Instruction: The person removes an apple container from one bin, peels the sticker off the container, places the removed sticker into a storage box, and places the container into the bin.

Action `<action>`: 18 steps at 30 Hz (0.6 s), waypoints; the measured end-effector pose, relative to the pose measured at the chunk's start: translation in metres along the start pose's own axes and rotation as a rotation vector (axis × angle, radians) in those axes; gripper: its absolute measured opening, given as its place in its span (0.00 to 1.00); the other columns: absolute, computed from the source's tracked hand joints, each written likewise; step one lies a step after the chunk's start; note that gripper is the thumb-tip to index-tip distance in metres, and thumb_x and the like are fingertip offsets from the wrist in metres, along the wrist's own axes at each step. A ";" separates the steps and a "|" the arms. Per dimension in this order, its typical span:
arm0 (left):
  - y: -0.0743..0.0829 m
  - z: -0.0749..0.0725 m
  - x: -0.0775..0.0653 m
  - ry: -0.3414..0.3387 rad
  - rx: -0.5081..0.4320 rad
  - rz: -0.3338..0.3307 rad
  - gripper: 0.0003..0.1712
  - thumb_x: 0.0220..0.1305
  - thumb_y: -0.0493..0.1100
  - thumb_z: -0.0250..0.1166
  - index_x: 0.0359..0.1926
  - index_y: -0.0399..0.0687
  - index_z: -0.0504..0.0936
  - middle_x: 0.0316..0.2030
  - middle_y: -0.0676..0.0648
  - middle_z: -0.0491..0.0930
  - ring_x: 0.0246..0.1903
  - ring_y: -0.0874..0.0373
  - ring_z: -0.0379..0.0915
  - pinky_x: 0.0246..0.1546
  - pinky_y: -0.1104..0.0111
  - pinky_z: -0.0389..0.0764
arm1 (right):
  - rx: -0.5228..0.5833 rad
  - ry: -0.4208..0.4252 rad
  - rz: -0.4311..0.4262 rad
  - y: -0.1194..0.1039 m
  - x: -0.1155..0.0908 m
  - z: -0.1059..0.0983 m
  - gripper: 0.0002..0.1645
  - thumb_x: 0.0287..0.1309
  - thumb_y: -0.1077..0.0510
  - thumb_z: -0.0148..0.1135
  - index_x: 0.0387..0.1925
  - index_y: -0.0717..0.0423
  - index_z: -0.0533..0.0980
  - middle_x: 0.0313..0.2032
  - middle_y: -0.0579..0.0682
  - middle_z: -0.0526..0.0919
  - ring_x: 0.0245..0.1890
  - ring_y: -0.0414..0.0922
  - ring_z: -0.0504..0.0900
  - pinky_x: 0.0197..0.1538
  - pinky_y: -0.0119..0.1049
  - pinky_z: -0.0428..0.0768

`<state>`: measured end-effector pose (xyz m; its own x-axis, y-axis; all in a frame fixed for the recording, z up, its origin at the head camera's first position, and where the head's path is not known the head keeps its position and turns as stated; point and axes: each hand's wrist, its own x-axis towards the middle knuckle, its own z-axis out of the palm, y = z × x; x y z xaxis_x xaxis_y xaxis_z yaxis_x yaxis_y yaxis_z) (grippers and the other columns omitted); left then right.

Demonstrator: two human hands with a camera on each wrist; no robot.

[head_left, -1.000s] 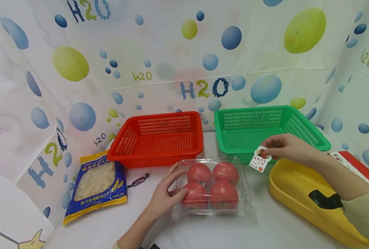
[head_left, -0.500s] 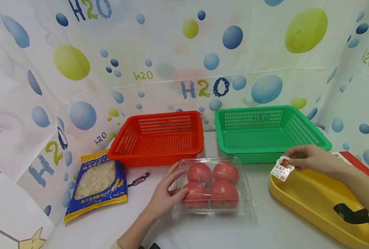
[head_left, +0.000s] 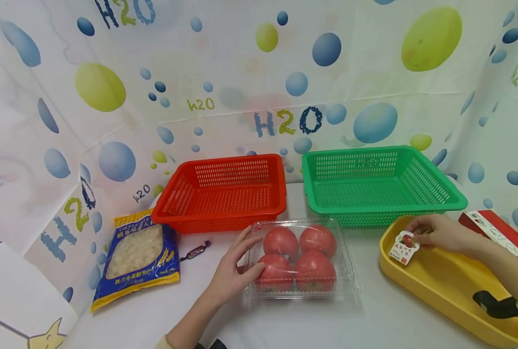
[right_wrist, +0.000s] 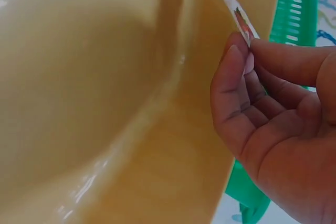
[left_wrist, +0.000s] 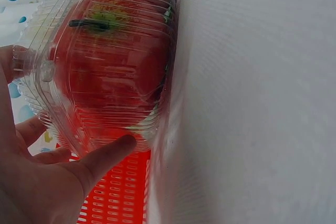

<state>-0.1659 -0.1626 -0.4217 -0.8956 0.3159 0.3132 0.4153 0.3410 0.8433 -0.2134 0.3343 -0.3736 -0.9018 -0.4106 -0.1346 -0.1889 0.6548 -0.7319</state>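
A clear plastic clamshell box (head_left: 348,264) holding several red apples (head_left: 281,242) stands on the table. My left hand (head_left: 230,274) rests against its left side, fingers spread and thumb near the front corner; in the left wrist view the thumb lies along the clear wall, close to an apple's dark stem. Over the far end of a yellow tray (head_left: 442,295), my right hand (head_left: 440,235) pinches a small white card tag (head_left: 404,247) printed with red fruit and lettering. The right wrist view shows the tag edge-on between thumb and index finger.
Behind the clamshell stand a red basket (head_left: 224,225) and a green basket (head_left: 372,211). A blue-and-yellow food bag (head_left: 138,257) lies at left, with a wrapped candy (head_left: 195,251) beside it. A red-and-white box (head_left: 503,232) sits behind the yellow tray.
My right hand has moved right with the tag, from in front of the green basket to over the yellow tray, then slightly lower. The left hand has stayed on the clamshell.
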 end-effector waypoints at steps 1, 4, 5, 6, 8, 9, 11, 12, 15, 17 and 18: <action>0.000 0.000 0.000 0.001 0.004 0.000 0.33 0.63 0.44 0.70 0.69 0.51 0.74 0.77 0.47 0.54 0.71 0.37 0.57 0.50 0.48 0.81 | -0.006 -0.001 0.003 0.001 0.000 0.000 0.13 0.66 0.66 0.61 0.48 0.71 0.75 0.38 0.51 0.79 0.33 0.41 0.77 0.34 0.31 0.81; 0.000 0.000 0.000 0.000 0.001 -0.002 0.33 0.63 0.45 0.70 0.69 0.52 0.74 0.78 0.47 0.54 0.71 0.37 0.57 0.50 0.47 0.81 | -0.008 -0.007 0.019 0.004 0.000 0.001 0.13 0.66 0.66 0.62 0.48 0.71 0.75 0.38 0.52 0.79 0.34 0.43 0.77 0.35 0.32 0.82; 0.000 0.000 0.000 -0.001 0.000 -0.003 0.33 0.63 0.45 0.70 0.69 0.52 0.74 0.78 0.47 0.54 0.71 0.37 0.57 0.50 0.47 0.81 | -0.010 -0.007 0.025 0.005 0.000 0.001 0.13 0.66 0.66 0.61 0.48 0.71 0.75 0.38 0.52 0.79 0.34 0.43 0.77 0.35 0.32 0.82; 0.000 0.000 0.000 -0.001 -0.001 -0.004 0.33 0.63 0.45 0.70 0.69 0.52 0.74 0.78 0.47 0.54 0.71 0.37 0.57 0.50 0.47 0.81 | -0.007 -0.007 0.026 0.006 0.000 0.002 0.13 0.66 0.66 0.61 0.49 0.71 0.75 0.39 0.52 0.79 0.34 0.44 0.77 0.35 0.32 0.82; 0.000 0.000 0.000 -0.002 -0.004 -0.005 0.33 0.63 0.45 0.69 0.69 0.52 0.74 0.78 0.47 0.53 0.71 0.36 0.57 0.50 0.47 0.81 | -0.015 -0.005 0.019 0.008 0.000 0.003 0.13 0.66 0.66 0.61 0.49 0.71 0.75 0.39 0.52 0.79 0.34 0.45 0.77 0.35 0.33 0.81; 0.000 0.000 0.000 -0.002 -0.005 -0.006 0.33 0.63 0.45 0.69 0.69 0.52 0.74 0.78 0.47 0.53 0.71 0.36 0.57 0.50 0.47 0.81 | -0.021 -0.003 0.015 0.008 0.000 0.004 0.14 0.67 0.66 0.60 0.49 0.71 0.75 0.39 0.52 0.79 0.34 0.45 0.76 0.34 0.34 0.81; 0.001 0.000 0.000 -0.002 -0.005 -0.007 0.32 0.63 0.45 0.70 0.69 0.52 0.74 0.78 0.47 0.53 0.71 0.36 0.57 0.50 0.47 0.81 | -0.039 -0.001 0.012 0.008 -0.001 0.004 0.14 0.68 0.65 0.59 0.50 0.72 0.74 0.39 0.52 0.78 0.33 0.46 0.76 0.33 0.34 0.80; 0.001 0.000 0.000 -0.002 -0.006 -0.007 0.32 0.63 0.44 0.70 0.69 0.51 0.74 0.78 0.47 0.53 0.71 0.36 0.57 0.50 0.47 0.81 | -0.048 0.002 0.006 0.007 -0.002 0.005 0.15 0.68 0.65 0.59 0.51 0.73 0.74 0.39 0.52 0.78 0.33 0.46 0.76 0.33 0.34 0.79; 0.001 0.000 0.000 -0.002 -0.007 -0.006 0.32 0.63 0.44 0.70 0.69 0.51 0.74 0.78 0.47 0.53 0.71 0.36 0.56 0.50 0.46 0.81 | -0.058 -0.002 0.028 0.006 -0.003 0.005 0.17 0.69 0.65 0.57 0.54 0.75 0.72 0.39 0.52 0.78 0.35 0.47 0.76 0.34 0.34 0.80; 0.001 0.000 0.000 -0.002 -0.006 -0.006 0.32 0.63 0.45 0.70 0.69 0.51 0.74 0.78 0.47 0.53 0.71 0.36 0.56 0.50 0.46 0.81 | -0.059 -0.002 0.037 0.006 -0.003 0.004 0.19 0.70 0.65 0.57 0.55 0.77 0.71 0.40 0.54 0.77 0.36 0.48 0.76 0.34 0.34 0.80; 0.001 0.000 0.000 -0.003 -0.005 -0.007 0.33 0.63 0.45 0.70 0.69 0.52 0.74 0.78 0.47 0.53 0.71 0.36 0.56 0.50 0.46 0.81 | -0.058 0.001 0.040 0.006 -0.003 0.003 0.20 0.70 0.65 0.56 0.56 0.78 0.70 0.41 0.55 0.77 0.36 0.48 0.76 0.34 0.35 0.80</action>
<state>-0.1658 -0.1623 -0.4205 -0.8979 0.3159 0.3066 0.4085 0.3383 0.8477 -0.2103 0.3376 -0.3796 -0.9094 -0.3831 -0.1623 -0.1752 0.7065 -0.6857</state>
